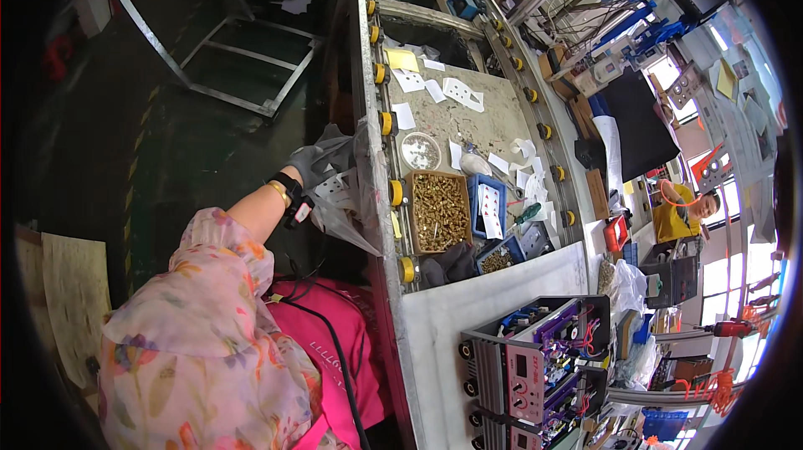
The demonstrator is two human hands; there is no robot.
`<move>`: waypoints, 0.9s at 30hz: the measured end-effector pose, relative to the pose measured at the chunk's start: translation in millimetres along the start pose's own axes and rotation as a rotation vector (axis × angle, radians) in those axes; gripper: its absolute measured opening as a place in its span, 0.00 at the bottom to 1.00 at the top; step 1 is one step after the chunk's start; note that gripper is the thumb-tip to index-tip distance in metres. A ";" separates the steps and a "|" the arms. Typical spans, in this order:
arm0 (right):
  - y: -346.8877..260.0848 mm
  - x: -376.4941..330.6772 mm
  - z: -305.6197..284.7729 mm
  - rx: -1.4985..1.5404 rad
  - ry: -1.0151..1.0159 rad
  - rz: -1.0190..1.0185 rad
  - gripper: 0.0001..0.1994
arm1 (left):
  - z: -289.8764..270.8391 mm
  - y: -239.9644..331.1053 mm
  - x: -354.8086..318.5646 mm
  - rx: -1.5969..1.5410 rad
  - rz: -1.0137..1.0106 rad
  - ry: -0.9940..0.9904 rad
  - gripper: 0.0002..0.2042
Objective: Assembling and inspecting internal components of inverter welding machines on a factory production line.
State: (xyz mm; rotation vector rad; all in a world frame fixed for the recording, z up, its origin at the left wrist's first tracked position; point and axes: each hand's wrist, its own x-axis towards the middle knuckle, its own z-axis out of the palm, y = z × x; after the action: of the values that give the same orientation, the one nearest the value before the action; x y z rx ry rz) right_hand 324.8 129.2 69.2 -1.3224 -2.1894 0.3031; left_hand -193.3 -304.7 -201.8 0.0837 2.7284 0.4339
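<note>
My left hand [320,162] wears a grey glove, with a black wrist device and a gold bangle on the wrist. It reaches out to the left side of the workbench and grips the top of a clear plastic bag [350,209] that hangs off the bench edge. Just right of the bag, a cardboard box of brass screws [439,212] stands on the bench. My right hand is out of sight. A floral sleeve and a pink apron fill the lower left.
A rail with yellow rollers [386,124] runs along the bench. Beside the screw box are a blue bin [487,203], a round white dish [421,150] and paper slips. A purple-boarded metal chassis [544,358] sits near. A person in a yellow shirt [679,216] works at the right.
</note>
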 end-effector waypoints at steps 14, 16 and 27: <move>1.6 -9.9 -4.6 0.027 0.017 -0.011 0.11 | -41.9 4.4 -67.1 0.516 0.062 -0.440 0.26; 2.5 -11.6 -5.3 0.026 0.013 -0.012 0.11 | -63.3 10.6 -86.4 0.560 0.106 -0.360 0.23; 8.0 -35.9 -14.9 0.052 0.067 0.017 0.11 | -138.8 150.9 -184.3 -0.610 1.018 -0.531 0.17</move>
State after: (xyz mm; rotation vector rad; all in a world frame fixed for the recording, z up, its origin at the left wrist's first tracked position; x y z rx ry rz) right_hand 352.0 100.6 65.4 -1.3050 -2.1026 0.3155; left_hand -74.1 -222.4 32.8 1.2271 1.7503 1.2580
